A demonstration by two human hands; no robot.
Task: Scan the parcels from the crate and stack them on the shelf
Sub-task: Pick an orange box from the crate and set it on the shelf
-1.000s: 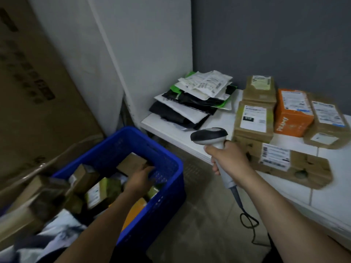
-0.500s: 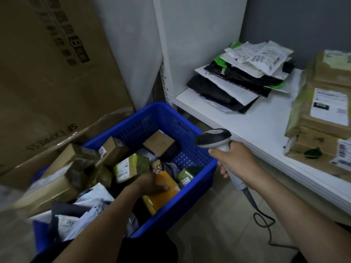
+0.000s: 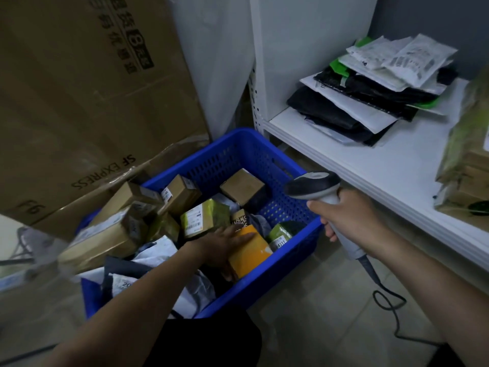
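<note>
Left hand (image 3: pixel 222 243) now atop orange carton (image 3: pixel 251 256)

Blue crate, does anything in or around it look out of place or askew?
The parcels lie jumbled at all angles in the blue crate. Long cardboard boxes at its left tilt up over the rim rather than sitting inside. On the shelf, the pile of mailers is fanned unevenly.
</note>
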